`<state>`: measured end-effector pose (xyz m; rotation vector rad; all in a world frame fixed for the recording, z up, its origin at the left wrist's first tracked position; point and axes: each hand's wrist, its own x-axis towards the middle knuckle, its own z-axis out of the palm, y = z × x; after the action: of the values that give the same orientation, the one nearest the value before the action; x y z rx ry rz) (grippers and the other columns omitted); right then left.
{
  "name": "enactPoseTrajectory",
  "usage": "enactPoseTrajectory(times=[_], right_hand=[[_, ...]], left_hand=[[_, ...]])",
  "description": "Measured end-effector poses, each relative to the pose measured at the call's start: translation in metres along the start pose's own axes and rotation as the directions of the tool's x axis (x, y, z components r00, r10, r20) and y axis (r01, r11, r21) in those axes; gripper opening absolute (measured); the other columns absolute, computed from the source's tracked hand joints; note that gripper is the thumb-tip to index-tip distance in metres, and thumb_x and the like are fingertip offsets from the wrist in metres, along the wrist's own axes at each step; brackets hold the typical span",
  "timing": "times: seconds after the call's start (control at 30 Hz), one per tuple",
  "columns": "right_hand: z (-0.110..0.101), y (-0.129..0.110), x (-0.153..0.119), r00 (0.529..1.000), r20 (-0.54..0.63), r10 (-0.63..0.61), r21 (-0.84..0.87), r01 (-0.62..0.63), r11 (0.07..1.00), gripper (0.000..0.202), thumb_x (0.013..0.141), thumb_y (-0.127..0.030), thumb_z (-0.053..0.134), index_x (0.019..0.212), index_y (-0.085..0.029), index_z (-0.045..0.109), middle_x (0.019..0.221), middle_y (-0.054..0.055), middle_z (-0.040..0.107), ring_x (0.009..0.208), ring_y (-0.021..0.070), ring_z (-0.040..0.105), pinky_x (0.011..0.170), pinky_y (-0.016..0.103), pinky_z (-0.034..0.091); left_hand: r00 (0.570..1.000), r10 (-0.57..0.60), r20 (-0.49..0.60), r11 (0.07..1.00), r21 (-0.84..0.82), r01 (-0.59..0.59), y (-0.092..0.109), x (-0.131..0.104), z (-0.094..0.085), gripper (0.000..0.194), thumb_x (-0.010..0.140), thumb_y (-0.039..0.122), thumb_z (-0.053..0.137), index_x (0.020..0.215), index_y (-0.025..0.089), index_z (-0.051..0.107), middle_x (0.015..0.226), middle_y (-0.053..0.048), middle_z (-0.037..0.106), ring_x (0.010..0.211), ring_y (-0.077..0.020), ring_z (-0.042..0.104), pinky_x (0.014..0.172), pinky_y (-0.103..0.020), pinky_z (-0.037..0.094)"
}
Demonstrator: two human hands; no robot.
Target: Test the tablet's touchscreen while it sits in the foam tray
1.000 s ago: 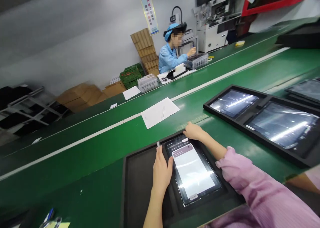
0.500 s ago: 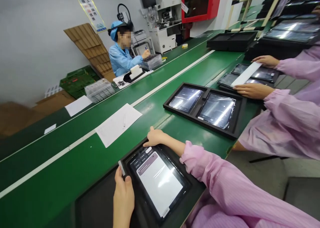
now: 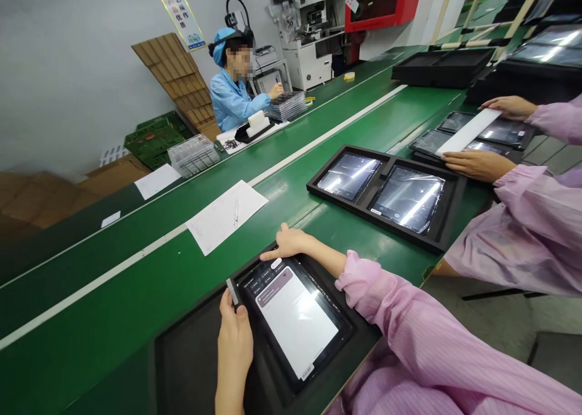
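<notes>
A tablet (image 3: 297, 321) with a lit, mostly white screen lies in the right-hand recess of a black foam tray (image 3: 195, 348). My right hand (image 3: 293, 244) is at the tablet's top edge, its thumb stretched out over the dark upper strip of the screen and another finger reaching past the tray's rim. It grips nothing that I can see. Beside the tablet's left edge, my left hand (image 3: 235, 336) is closed around a small, flat, light-grey piece (image 3: 232, 292), whose kind I cannot make out. Its lower part is hidden by the fingers.
Ahead on the green bench (image 3: 150, 282) lies a paper sheet (image 3: 218, 221) with a pen (image 3: 236, 212). To the right sits another black tray (image 3: 384, 218) with two tablets. A co-worker's hands (image 3: 482, 163) hold a white strip (image 3: 470, 131) over more tablets. A person in blue (image 3: 236, 97) sits across.
The view has shifted, so the scene sits farther right. My right thumb is stretched a little straighter over the tablet's top edge. My left hand still holds the grey piece.
</notes>
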<state>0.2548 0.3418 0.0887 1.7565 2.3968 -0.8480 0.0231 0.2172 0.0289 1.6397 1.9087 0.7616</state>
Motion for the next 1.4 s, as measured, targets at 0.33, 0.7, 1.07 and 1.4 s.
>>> enactPoseTrajectory(times=[0.33,0.7,1.07,1.4], right_hand=[[0.046,0.004,-0.008,0.976,-0.204,-0.070,-0.197,0.029,0.980,0.057,0.077,-0.034,0.092,0.122,-0.008,0.069,0.127,0.024,0.054,0.120,0.0380,0.051,0.100,0.047,0.047],[0.116,0.048,-0.061,0.864,-0.504,-0.001,-0.085,-0.048,0.995,0.043,0.094,-0.002,0.043,0.117,-0.018,0.076,0.136,0.020,0.051,0.121,0.0351,0.047,0.095,0.045,0.049],[0.132,0.058,-0.065,0.768,-0.633,-0.096,-0.112,0.032,0.993,0.039,0.085,-0.006,0.048,0.107,-0.019,0.077,0.135,0.017,0.051,0.120,0.0355,0.046,0.090,0.047,0.051],[0.121,0.059,-0.074,0.703,-0.687,-0.183,0.125,0.363,0.923,0.036,0.101,-0.021,0.036,0.113,-0.018,0.070,0.118,0.016,0.061,0.113,0.0307,0.055,0.098,0.048,0.047]], left_hand=[[0.998,0.054,-0.009,0.998,-0.010,-0.054,-0.004,-0.006,0.006,0.074,0.100,0.060,0.031,0.157,0.012,0.032,0.162,-0.020,0.042,0.149,-0.0331,0.044,0.121,-0.052,0.041],[0.997,0.074,0.009,0.983,0.166,-0.074,-0.001,-0.019,0.012,0.047,0.103,0.048,0.038,0.128,0.014,0.059,0.163,-0.025,0.038,0.147,-0.0357,0.048,0.111,-0.055,0.049],[0.999,-0.053,0.005,0.935,0.351,0.048,0.028,-0.033,0.039,0.066,0.103,0.042,0.038,0.150,-0.003,0.045,0.171,-0.032,-0.001,0.149,-0.0451,0.041,0.117,-0.055,0.042],[0.963,-0.246,0.108,0.968,0.071,0.240,0.019,-0.025,0.032,0.057,0.104,0.044,0.035,0.151,0.015,0.049,0.176,-0.016,0.005,0.161,-0.0321,0.020,0.128,-0.053,0.023]])
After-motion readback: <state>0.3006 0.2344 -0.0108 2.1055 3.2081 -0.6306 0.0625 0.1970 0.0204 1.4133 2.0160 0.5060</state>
